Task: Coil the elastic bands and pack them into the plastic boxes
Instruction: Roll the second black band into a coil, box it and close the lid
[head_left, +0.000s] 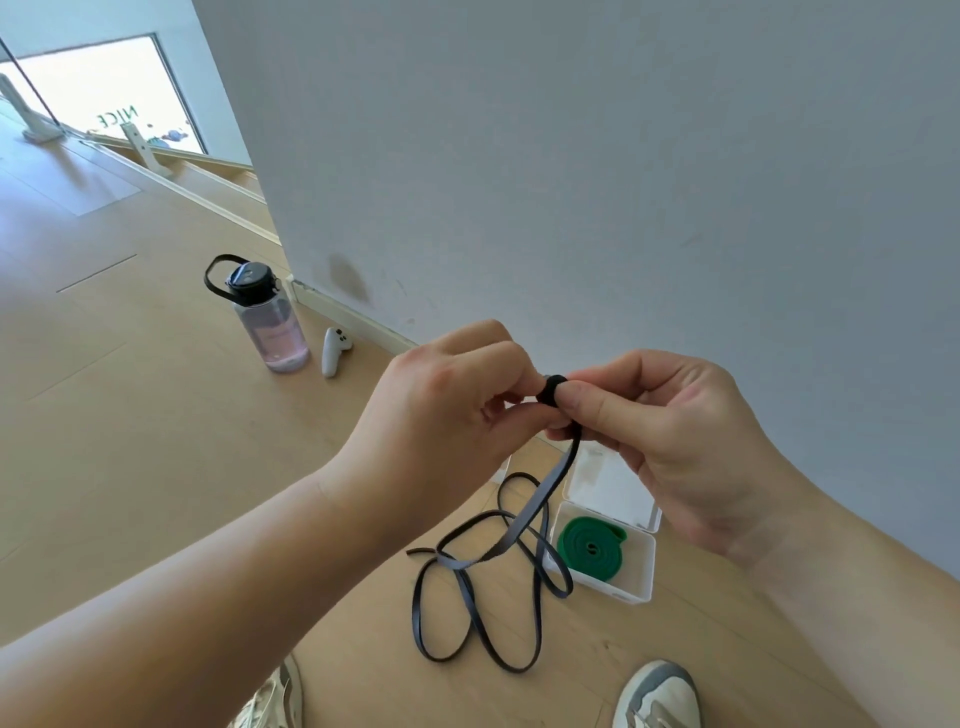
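Now both hands pinch black band (524, 512) coil.

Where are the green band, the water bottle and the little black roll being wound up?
green band (574, 540), head view, on the left side of its wound coil.
water bottle (270, 327), head view, on its clear body.
black roll (551, 387), head view, on the tightly wound end.

Wooden floor (130, 415) bearing a clear water bottle (270, 322) with black lid and carry loop, upright at 10 o'clock. A white handheld controller (334, 352) lies just beside it, at its 3 o'clock. Grey wall (571, 156) spans 12 to 3 o'clock; bright window (104, 88) at 11 o'clock.
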